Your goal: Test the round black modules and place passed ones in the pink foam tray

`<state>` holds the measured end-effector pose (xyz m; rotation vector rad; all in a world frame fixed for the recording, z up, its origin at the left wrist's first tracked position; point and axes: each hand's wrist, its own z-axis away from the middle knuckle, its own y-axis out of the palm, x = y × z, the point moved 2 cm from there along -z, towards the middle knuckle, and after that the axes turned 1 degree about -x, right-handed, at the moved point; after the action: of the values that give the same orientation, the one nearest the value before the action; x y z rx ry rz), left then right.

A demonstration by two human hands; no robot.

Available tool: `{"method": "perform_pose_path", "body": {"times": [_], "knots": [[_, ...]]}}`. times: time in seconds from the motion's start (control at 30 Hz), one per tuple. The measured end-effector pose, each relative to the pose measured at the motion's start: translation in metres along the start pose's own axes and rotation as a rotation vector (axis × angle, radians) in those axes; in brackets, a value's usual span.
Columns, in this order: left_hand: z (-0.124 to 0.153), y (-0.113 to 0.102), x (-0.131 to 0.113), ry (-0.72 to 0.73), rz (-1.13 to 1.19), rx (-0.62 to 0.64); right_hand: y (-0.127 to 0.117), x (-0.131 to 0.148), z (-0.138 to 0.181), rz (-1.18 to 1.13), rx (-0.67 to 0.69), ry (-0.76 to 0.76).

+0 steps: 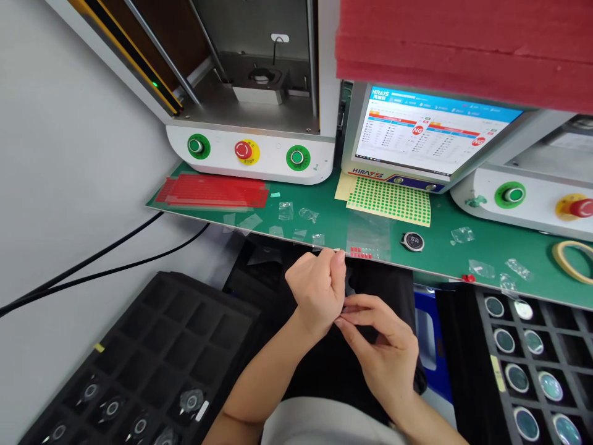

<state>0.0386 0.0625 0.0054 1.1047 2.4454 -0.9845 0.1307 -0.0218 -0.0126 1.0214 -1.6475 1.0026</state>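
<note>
My left hand (317,290) is closed in a fist just in front of the bench edge, thumb on top; whatever lies inside its fingers is hidden. My right hand (382,337) is closed in a pinch against the lower side of my left hand, and I cannot make out what its fingertips grip. Close by on the bench is a clear sheet with small red tabs (361,252). Right of that sheet lies a round watch head (412,241) with a lit face. Scraps of clear film (318,240) are scattered along the edge.
Behind stand a press machine (250,151) with buttons and a monitor (412,139). Red strips (213,190), a green-dot sticker sheet (389,201) and a tape roll (574,259) lie on the green bench (324,201). Black trays with watch parts flank me, left (162,334) and right (563,346).
</note>
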Motion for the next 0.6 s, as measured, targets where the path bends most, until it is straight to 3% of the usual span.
{"method": "perform_pose_path", "body": {"times": [0.07,0.17,0.3,0.4,0.5,0.6], "knots": [[-0.002,0.002,0.002,-0.054,0.026,0.011,-0.001,0.002,0.002,-0.004,0.007,-0.018],[-0.001,0.007,0.020,-0.277,0.050,0.056,-0.007,0.004,0.006,-0.052,-0.021,-0.068],[0.019,-0.006,0.077,-0.575,-0.207,0.283,-0.024,-0.002,0.010,-0.020,-0.077,-0.080],[0.054,-0.058,0.139,-0.734,-0.493,0.376,-0.041,-0.019,0.011,0.031,-0.116,0.016],[0.099,-0.143,0.197,-0.979,-0.790,0.413,-0.055,-0.044,0.014,0.094,-0.103,0.095],[0.144,-0.226,0.232,-1.253,-0.995,0.397,-0.064,-0.066,0.016,0.172,-0.078,0.130]]}}
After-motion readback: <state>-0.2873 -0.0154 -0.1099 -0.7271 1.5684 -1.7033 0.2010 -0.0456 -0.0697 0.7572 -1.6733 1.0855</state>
